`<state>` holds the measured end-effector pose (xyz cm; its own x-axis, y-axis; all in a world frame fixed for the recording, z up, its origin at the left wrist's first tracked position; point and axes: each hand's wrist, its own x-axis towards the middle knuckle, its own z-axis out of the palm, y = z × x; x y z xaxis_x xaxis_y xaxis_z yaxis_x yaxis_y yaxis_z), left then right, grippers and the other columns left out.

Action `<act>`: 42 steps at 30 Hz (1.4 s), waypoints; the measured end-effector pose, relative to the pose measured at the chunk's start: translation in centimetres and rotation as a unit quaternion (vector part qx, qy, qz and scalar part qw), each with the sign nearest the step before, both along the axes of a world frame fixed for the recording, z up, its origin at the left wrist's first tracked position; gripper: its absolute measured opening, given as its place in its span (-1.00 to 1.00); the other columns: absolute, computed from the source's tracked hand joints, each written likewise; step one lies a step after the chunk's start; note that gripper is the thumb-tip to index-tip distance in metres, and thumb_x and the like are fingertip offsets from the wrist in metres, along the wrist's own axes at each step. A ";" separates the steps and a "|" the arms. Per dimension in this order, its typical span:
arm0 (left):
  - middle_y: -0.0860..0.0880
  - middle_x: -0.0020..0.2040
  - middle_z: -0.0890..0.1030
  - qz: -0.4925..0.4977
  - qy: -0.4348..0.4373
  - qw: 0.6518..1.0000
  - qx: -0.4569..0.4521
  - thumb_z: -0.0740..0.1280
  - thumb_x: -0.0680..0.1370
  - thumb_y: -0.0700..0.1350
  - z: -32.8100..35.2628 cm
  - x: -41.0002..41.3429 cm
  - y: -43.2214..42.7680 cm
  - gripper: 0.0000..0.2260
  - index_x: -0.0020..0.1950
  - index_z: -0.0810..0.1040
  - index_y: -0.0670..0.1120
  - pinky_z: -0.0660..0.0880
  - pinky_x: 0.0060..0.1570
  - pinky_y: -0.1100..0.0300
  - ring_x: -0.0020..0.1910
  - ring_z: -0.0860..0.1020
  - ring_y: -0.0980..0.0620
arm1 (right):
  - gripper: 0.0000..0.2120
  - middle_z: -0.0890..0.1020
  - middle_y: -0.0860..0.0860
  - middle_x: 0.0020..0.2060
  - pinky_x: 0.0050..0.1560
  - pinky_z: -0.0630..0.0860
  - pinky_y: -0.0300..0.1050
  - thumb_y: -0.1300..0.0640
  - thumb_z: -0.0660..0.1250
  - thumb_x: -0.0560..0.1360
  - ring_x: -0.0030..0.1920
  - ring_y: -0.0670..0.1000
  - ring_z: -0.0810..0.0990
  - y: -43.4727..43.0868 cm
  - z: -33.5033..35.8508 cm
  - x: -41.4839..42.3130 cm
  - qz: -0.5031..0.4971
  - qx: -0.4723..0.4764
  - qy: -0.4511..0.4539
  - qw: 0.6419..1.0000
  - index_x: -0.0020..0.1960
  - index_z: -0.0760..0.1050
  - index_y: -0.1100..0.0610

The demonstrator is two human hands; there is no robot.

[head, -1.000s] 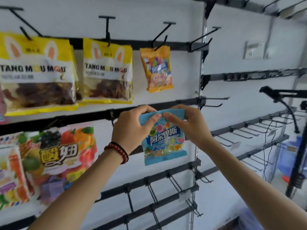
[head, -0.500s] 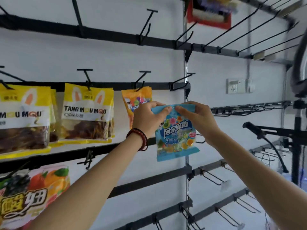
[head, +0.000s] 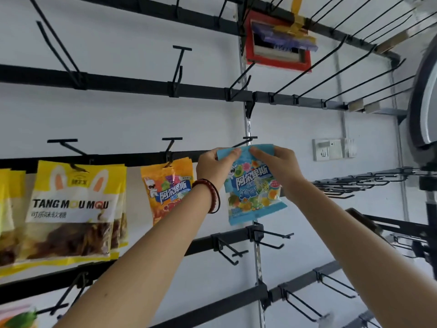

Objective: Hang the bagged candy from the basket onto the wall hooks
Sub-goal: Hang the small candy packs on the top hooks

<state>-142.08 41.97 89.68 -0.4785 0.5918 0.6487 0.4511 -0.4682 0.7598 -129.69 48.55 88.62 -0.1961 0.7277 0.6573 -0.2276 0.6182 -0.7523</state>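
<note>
Blue candy bag [head: 254,185]: top corners covered by both hands; hook engagement cannot be determined. Orange bag [head: 165,185]: right portion hidden behind left forearm. Leftmost yellow bag [head: 6,209] cut by frame edge. Small print illegible.

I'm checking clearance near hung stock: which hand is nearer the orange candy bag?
Left. The left hand is just right of the orange candy bag; the right hand is farther right, beyond the blue bag.

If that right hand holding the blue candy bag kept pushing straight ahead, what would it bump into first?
Probably the empty hook jutting from the rail just above the blue candy bag. The right hand pinches the bag's top edge right beneath its tip, with the white wall behind. Depth is hard to judge.
</note>
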 end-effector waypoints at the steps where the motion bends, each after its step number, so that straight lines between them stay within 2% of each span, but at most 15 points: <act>1: -0.01 -0.29 0.61 0.006 0.004 1.000 0.002 0.43 0.46 0.01 0.3 -0.3 0.3 -0.85 -0.25 0.57 -0.02 0.58 -0.09 0.01 -0.26 0.58 0.00 | -0.86 0.70 0.09 -0.22 -0.11 0.64 0.06 -0.03 0.42 0.44 -0.20 0.12 0.69 0.3 0.2 -0.4 -0.001 -0.003 0.005 1.000 -0.15 0.60 0.05; 5: -0.02 -0.25 0.63 0.022 0.036 0.999 0.021 0.44 0.45 -0.02 1.4 -1.1 1.3 -0.87 -0.26 0.56 0.00 0.58 -0.09 0.05 -0.20 0.61 -0.03 | -0.85 0.70 0.10 -0.21 -0.09 0.64 0.09 0.00 0.41 0.44 -0.21 0.12 0.69 1.2 0.6 -1.4 0.006 -0.018 0.024 1.000 -0.11 0.59 0.08; 9: -0.02 -0.22 0.62 0.011 0.053 0.998 0.016 0.41 0.48 -0.03 1.6 -1.1 2.4 -0.87 -0.24 0.52 0.04 0.57 -0.10 0.07 -0.12 0.63 -0.07 | -0.84 0.69 0.15 -0.26 -0.13 0.64 0.11 0.06 0.43 0.43 -0.27 0.15 0.68 1.6 0.6 -1.4 0.059 -0.083 0.035 0.994 -0.12 0.58 0.16; 11: 0.01 -0.25 0.60 0.012 0.057 0.998 0.007 0.39 0.49 -0.02 1.5 -1.2 2.7 -0.86 -0.23 0.51 0.02 0.56 -0.16 0.11 -0.14 0.62 -0.07 | -0.84 0.69 0.13 -0.33 -0.26 0.65 0.00 0.07 0.43 0.43 -0.37 0.10 0.67 1.5 0.7 -1.1 0.072 -0.099 0.024 0.992 -0.15 0.57 0.17; 14: 0.05 -0.28 0.57 0.043 0.087 0.995 0.018 0.36 0.51 -0.01 1.2 -1.3 2.9 -0.86 -0.14 0.54 -0.06 0.47 -0.33 0.30 -0.23 0.57 0.04 | -0.83 0.66 0.05 -0.44 -0.45 0.57 -0.18 0.06 0.43 0.43 -0.47 0.02 0.64 1.5 0.8 -0.8 0.065 -0.094 0.008 0.993 -0.19 0.54 0.16; 19: 0.02 -0.22 0.58 0.101 0.144 0.984 0.036 0.36 0.51 -0.02 0.2 -1.2 3.0 -0.87 -0.12 0.53 -0.07 0.42 -0.40 0.37 -0.25 0.55 0.09 | -0.82 0.67 0.07 -0.40 -0.42 0.59 -0.18 0.07 0.45 0.42 -0.44 0.02 0.65 1.7 0.0 -0.8 0.047 -0.085 -0.001 0.995 -0.12 0.59 0.18; 22: 0.05 -0.18 0.58 0.144 0.144 0.978 0.038 0.39 0.49 -0.04 -0.2 -1.7 3.3 -0.90 -0.13 0.54 -0.04 0.48 -0.28 0.28 -0.19 0.55 0.08 | -0.74 0.69 0.09 -0.28 -0.30 0.63 -0.12 0.04 0.49 0.38 -0.35 0.04 0.67 2.3 -0.2 -1.9 -0.006 -0.080 0.009 0.997 0.00 0.60 0.14; 26: 0.07 -0.13 0.56 0.172 0.166 0.971 0.004 0.45 0.44 -0.11 -0.5 -3.1 3.1 -0.84 -0.10 0.48 -0.02 0.40 -0.35 0.41 -0.17 0.54 0.11 | -0.60 0.64 -0.04 -0.14 -0.30 0.57 -0.16 0.00 0.51 0.35 -0.24 -0.06 0.63 2.8 -0.3 -3.3 -0.128 -0.040 -0.007 0.991 0.12 0.47 0.04; 28: 0.03 -0.05 0.57 0.204 0.223 0.953 -0.019 0.45 0.44 -0.14 -0.8 -3.7 2.9 -0.83 -0.07 0.48 -0.01 0.40 -0.31 0.35 -0.14 0.52 0.11 | -0.45 0.55 -0.05 -0.01 -0.11 0.54 -0.05 -0.03 0.52 0.33 -0.03 -0.02 0.54 3.1 -0.5 -4.0 -0.197 -0.003 -0.045 0.979 0.20 0.34 0.04; 31: -0.06 0.13 0.47 0.260 0.299 0.917 -0.037 0.43 0.45 -0.15 -0.9 -4.1 2.2 -0.75 0.09 0.49 -0.03 0.47 -0.09 0.24 0.05 0.47 0.03 | -0.41 0.41 -0.01 0.16 -0.11 0.36 -0.08 -0.07 0.50 0.34 0.19 0.03 0.37 3.3 -1.1 -4.6 -0.272 0.070 -0.110 0.953 0.23 0.30 0.05; 34: -0.04 0.19 0.41 0.305 0.359 0.880 -0.067 0.39 0.48 -0.03 -1.7 -3.6 0.3 -0.69 0.19 0.46 -0.01 0.49 0.00 0.14 0.21 0.38 -0.03 | -0.55 0.43 -0.02 0.14 -0.12 0.40 -0.09 -0.12 0.40 0.42 0.13 0.02 0.44 2.8 -2.1 -4.0 -0.252 0.125 -0.152 0.948 0.20 0.37 0.02; 36: 0.01 0.17 0.43 0.340 0.412 0.843 -0.072 0.32 0.51 0.05 -2.6 -3.2 -1.2 -0.74 0.17 0.46 0.01 0.44 -0.10 0.17 0.20 0.38 -0.01 | -0.62 0.47 -0.05 0.09 -0.09 0.46 -0.09 -0.17 0.34 0.45 0.04 -0.02 0.49 2.0 -3.2 -3.2 -0.215 0.161 -0.208 0.941 0.17 0.42 0.00; 38: 0.04 0.10 0.48 0.350 0.451 0.818 -0.074 0.24 0.54 0.08 -4.0 -2.7 -2.9 -0.80 0.10 0.47 0.03 0.38 -0.14 0.18 0.15 0.40 0.01 | -0.65 0.50 -0.09 0.04 -0.12 0.47 -0.10 -0.20 0.29 0.47 -0.03 -0.06 0.52 1.1 -4.7 -2.3 -0.210 0.194 -0.281 0.916 0.15 0.45 -0.03; 40: 0.08 0.01 0.53 0.339 0.471 0.809 -0.088 0.20 0.54 0.10 -5.6 -2.3 -4.4 -0.82 0.02 0.46 0.04 0.40 -0.13 0.15 0.07 0.45 0.03 | -0.67 0.52 -0.12 0.00 -0.15 0.49 -0.11 -0.22 0.26 0.48 -0.05 -0.07 0.54 0.0 -6.2 -1.3 -0.234 0.226 -0.328 0.887 0.14 0.47 -0.06; 42: 0.12 -0.06 0.56 0.316 0.471 0.817 -0.102 0.20 0.54 0.12 -7.4 -2.1 -5.8 -0.83 -0.01 0.46 0.05 0.45 -0.12 0.14 0.02 0.49 0.05 | -0.69 0.54 -0.12 0.00 -0.19 0.49 -0.13 -0.20 0.23 0.50 -0.05 -0.08 0.52 -1.1 -7.8 -0.4 -0.254 0.257 -0.346 0.866 0.14 0.48 -0.06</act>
